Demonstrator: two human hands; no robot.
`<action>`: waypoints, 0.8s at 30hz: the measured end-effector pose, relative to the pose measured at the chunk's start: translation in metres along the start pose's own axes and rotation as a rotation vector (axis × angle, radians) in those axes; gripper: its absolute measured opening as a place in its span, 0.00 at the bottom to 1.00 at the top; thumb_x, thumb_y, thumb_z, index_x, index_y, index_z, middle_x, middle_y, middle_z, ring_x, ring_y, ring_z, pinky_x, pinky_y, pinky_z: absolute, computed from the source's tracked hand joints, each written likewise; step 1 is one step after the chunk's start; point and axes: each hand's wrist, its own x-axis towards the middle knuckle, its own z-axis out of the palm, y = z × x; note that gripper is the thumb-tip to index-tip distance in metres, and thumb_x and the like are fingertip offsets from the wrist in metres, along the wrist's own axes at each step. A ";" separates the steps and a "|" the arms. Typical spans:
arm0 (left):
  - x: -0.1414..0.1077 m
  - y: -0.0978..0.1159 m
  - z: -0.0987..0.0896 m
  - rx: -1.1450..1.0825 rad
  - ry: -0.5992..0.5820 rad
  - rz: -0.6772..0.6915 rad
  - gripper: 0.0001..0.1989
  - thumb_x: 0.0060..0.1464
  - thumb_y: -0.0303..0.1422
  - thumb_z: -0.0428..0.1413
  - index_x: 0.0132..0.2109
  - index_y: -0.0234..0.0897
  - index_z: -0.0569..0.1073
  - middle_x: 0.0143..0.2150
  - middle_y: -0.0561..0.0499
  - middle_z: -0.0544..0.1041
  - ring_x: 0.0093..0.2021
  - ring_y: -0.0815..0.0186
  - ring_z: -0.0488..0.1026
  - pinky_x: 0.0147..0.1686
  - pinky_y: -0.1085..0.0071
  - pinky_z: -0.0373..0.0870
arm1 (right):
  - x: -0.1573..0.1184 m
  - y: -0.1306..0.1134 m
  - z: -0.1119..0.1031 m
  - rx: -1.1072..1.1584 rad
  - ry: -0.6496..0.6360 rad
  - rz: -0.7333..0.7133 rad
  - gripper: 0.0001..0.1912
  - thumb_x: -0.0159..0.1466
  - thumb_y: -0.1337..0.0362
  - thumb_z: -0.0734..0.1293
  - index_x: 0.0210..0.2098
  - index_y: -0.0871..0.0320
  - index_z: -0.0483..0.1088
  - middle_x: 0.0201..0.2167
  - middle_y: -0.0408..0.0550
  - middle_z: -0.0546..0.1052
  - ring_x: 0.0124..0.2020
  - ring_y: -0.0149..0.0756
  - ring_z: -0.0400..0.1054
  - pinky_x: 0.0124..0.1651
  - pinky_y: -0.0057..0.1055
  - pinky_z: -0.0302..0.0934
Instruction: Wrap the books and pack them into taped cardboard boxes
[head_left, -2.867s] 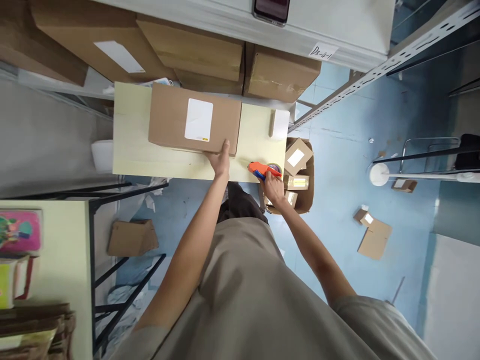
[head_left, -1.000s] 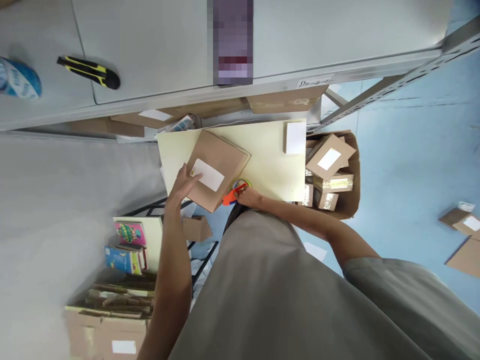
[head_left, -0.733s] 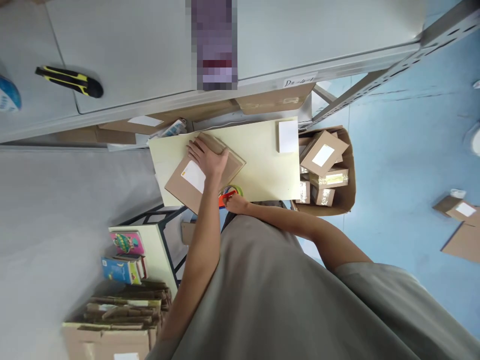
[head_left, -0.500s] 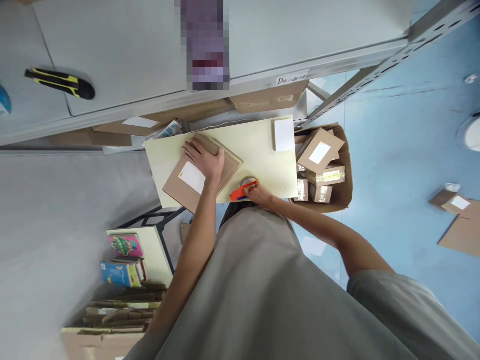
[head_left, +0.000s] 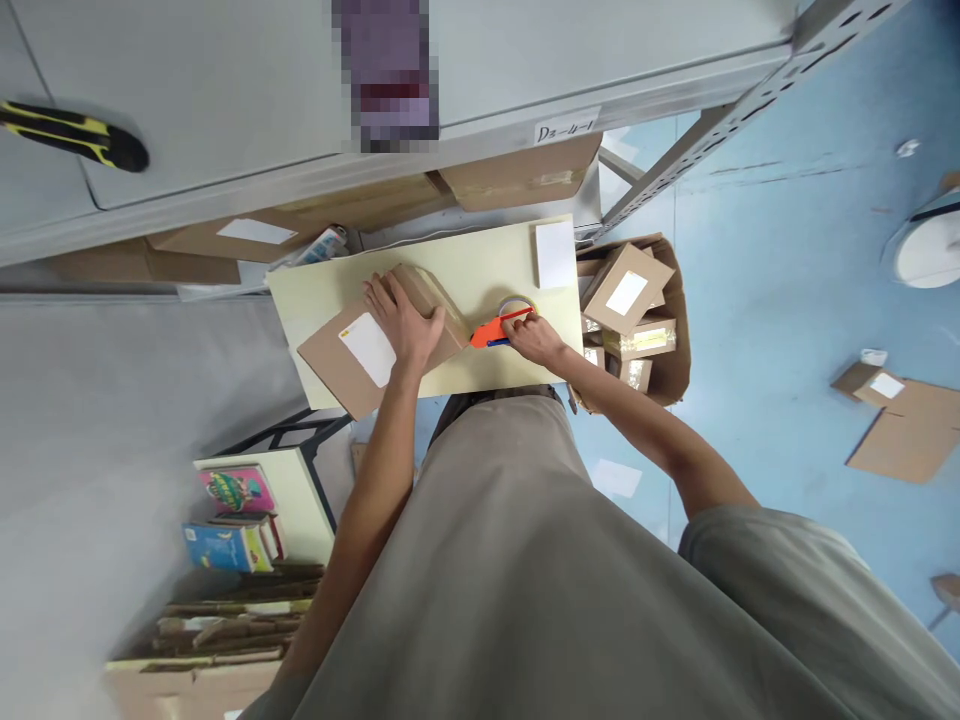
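Cardboard box [head_left: 352,378] under spread L fingers [head_left: 385,303]

A brown rectangular cardboard box [head_left: 339,368] with a white rounded label [head_left: 367,345] on its upper face is lying askew on the pale-yellow rectangular tabletop [head_left: 480,262]. An orange plastic tape dispenser [head_left: 488,332] with blue and red parts is carrying a ring-shaped tape roll [head_left: 517,299] and pointing its front end at the box's right-hand corner; whether they are touching is hard to tell.
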 end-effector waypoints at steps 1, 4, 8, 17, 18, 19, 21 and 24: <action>-0.005 -0.001 -0.002 0.000 -0.023 0.028 0.56 0.49 0.34 0.65 0.80 0.22 0.49 0.83 0.27 0.42 0.83 0.35 0.29 0.80 0.40 0.26 | 0.000 -0.003 0.002 -0.016 -0.011 -0.042 0.23 0.75 0.76 0.49 0.67 0.73 0.58 0.49 0.71 0.83 0.46 0.49 0.80 0.51 0.40 0.62; -0.025 -0.004 -0.004 0.006 -0.090 0.154 0.54 0.50 0.32 0.64 0.80 0.28 0.53 0.83 0.31 0.46 0.84 0.37 0.33 0.81 0.39 0.30 | -0.001 -0.019 0.006 -0.056 -0.048 -0.180 0.22 0.75 0.76 0.50 0.65 0.73 0.60 0.47 0.69 0.84 0.46 0.48 0.80 0.51 0.40 0.61; -0.058 -0.008 0.002 -0.005 -0.143 0.293 0.43 0.53 0.27 0.60 0.76 0.36 0.64 0.80 0.37 0.55 0.84 0.44 0.38 0.82 0.42 0.35 | 0.007 -0.059 0.009 -0.039 -0.045 -0.346 0.20 0.75 0.76 0.51 0.60 0.70 0.68 0.45 0.66 0.85 0.45 0.48 0.81 0.52 0.41 0.63; -0.087 -0.019 0.010 -0.046 -0.143 0.354 0.31 0.51 0.24 0.55 0.64 0.37 0.76 0.78 0.39 0.61 0.83 0.45 0.44 0.81 0.39 0.41 | 0.003 -0.096 0.018 0.041 -0.028 -0.394 0.19 0.77 0.72 0.54 0.59 0.72 0.71 0.46 0.67 0.85 0.47 0.48 0.82 0.50 0.42 0.66; -0.086 -0.020 0.010 -0.056 -0.146 0.344 0.31 0.51 0.24 0.56 0.64 0.37 0.76 0.78 0.40 0.61 0.83 0.44 0.44 0.81 0.38 0.40 | -0.003 -0.086 0.017 0.042 -0.041 -0.364 0.18 0.77 0.72 0.55 0.60 0.72 0.71 0.46 0.66 0.85 0.46 0.48 0.82 0.50 0.41 0.65; -0.085 -0.020 0.011 -0.066 -0.149 0.336 0.31 0.51 0.24 0.56 0.63 0.37 0.76 0.78 0.39 0.62 0.83 0.44 0.44 0.81 0.38 0.40 | -0.011 -0.073 0.015 0.039 -0.059 -0.323 0.18 0.77 0.73 0.56 0.60 0.71 0.70 0.46 0.66 0.85 0.46 0.48 0.82 0.50 0.41 0.65; -0.085 -0.019 0.011 -0.076 -0.151 0.331 0.31 0.51 0.25 0.56 0.63 0.37 0.77 0.78 0.39 0.62 0.84 0.44 0.44 0.81 0.38 0.40 | -0.028 -0.042 0.008 0.025 -0.096 -0.218 0.18 0.77 0.73 0.56 0.61 0.70 0.69 0.45 0.65 0.85 0.45 0.46 0.82 0.49 0.39 0.64; -0.086 -0.019 0.012 -0.081 -0.148 0.343 0.30 0.52 0.25 0.56 0.63 0.37 0.76 0.78 0.40 0.61 0.84 0.44 0.41 0.82 0.39 0.39 | -0.050 0.008 -0.008 -0.009 -0.100 -0.061 0.20 0.79 0.70 0.54 0.65 0.74 0.65 0.46 0.72 0.84 0.44 0.49 0.81 0.50 0.41 0.63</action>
